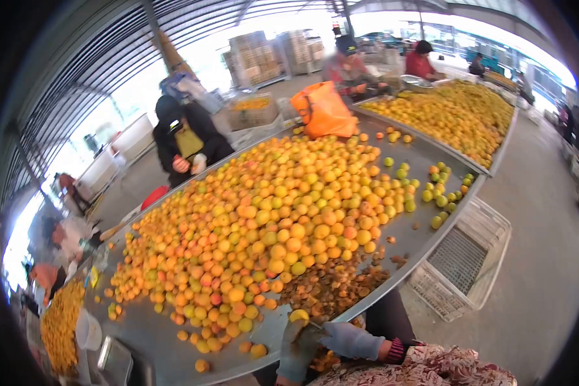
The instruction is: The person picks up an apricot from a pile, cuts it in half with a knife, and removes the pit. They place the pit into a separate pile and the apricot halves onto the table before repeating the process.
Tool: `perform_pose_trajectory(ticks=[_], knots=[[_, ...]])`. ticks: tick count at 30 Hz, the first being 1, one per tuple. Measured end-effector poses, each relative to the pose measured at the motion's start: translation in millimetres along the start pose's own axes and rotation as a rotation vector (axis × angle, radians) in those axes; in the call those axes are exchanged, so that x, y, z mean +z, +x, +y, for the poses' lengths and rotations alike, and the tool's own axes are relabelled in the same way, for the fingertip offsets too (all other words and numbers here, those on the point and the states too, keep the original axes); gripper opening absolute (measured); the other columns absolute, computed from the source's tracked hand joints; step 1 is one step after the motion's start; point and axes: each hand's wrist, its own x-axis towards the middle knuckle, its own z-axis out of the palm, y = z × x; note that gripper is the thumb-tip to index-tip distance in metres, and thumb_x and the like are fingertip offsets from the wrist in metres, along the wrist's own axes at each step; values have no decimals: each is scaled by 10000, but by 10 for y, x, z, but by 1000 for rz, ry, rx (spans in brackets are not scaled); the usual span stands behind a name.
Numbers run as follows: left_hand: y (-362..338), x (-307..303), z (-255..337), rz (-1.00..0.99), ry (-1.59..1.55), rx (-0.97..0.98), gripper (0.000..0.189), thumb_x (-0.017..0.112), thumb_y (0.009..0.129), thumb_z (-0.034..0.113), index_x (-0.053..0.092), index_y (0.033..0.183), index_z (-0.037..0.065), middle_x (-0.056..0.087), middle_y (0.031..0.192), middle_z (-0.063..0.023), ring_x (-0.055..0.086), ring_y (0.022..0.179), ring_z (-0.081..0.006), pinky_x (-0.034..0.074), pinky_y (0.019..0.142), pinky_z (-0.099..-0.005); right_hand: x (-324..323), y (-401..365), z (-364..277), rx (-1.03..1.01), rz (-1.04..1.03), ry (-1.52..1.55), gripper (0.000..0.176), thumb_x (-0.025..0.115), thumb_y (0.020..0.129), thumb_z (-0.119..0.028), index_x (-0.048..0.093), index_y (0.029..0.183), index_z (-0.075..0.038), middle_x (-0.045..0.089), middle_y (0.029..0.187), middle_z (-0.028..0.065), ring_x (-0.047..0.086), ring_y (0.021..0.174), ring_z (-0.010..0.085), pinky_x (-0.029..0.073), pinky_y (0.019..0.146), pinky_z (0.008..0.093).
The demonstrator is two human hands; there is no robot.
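At the near edge of the metal table, my left hand (pixel 295 352), in a grey glove, is closed around a yellow-orange apricot (pixel 298 316). My right hand (pixel 352 340) wears a blue-grey glove and is closed right beside it. A thin dark thing shows between the hands, too small to name. Just beyond them lies a brown heap of pits and scraps (pixel 331 287). Behind that spreads a large pile of apricots (pixel 257 222). Orange fruit pieces (pixel 326 361) show below my hands, partly hidden by them.
The metal table (pixel 164 344) has a raised rim. A white plastic crate (pixel 489 270) stands at its right side. An orange bag (pixel 325 109) sits at the far end, near greenish fruit (pixel 441 193). A person in black (pixel 190 138) works across the table; others are farther off.
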Motion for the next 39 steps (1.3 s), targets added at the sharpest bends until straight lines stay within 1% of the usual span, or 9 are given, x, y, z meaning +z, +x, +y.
perform_pose_trajectory(ticks=[4,7,15,18,22,24,28,31,39], knots=[[104,-155,-47,-73,-39,21,331,481,896,275,504,1108,21,592,1009,-141,577,918,-286,471,819,-409,179,207,383,-688,318,-421,293,569,820,-289,532,857,0,543,665,163,554,664,332,441,580,439],[184,-99,-78,1,-58,32,373,457,902,348,512,1124,54,594,1039,-121,571,935,-275,462,832,-401,197,200,87,48,137,278,220,553,838,-223,544,857,-4,522,829,192,530,745,345,431,625,430],[86,-46,-26,235,476,187,388,366,964,277,424,1267,41,512,1203,-90,485,1120,-228,382,983,-366,206,203,301,-487,265,-51,330,525,799,-115,541,1124,-62,532,864,174,534,751,348,430,622,406],[174,-276,129,-300,-53,-147,332,363,951,334,539,1071,79,621,905,-73,609,793,-199,485,732,-311,130,174,125,-386,281,69,302,507,877,-226,527,1113,-37,595,894,239,574,860,387,450,711,414],[124,182,127,-81,103,-10,340,349,960,298,476,1139,37,574,1108,-112,587,959,-223,460,880,-362,89,140,65,-9,194,118,320,520,861,-295,506,930,18,582,764,238,582,781,398,451,666,428],[67,274,160,-191,1124,467,378,334,965,332,468,1138,23,566,1115,-131,578,976,-239,458,884,-372,111,172,49,-11,201,76,262,543,871,-261,540,919,-3,556,626,101,563,494,177,449,494,300],[199,67,-30,-87,112,0,320,383,966,232,397,1204,19,550,1127,-157,559,1004,-228,484,850,-343,133,207,79,55,180,63,375,508,864,-332,488,887,42,582,805,239,581,825,382,450,715,414],[154,125,-54,-114,1045,377,332,400,960,248,402,1213,33,537,1139,-162,553,1012,-228,470,879,-352,17,160,-1,111,84,76,384,507,865,-337,486,895,45,585,811,233,582,825,385,452,727,421],[240,32,-2,-79,239,77,314,456,929,108,390,1222,17,540,1099,-118,551,998,-199,482,854,-332,15,110,43,120,104,85,368,511,869,-332,492,900,35,581,804,232,586,816,371,456,716,405]])
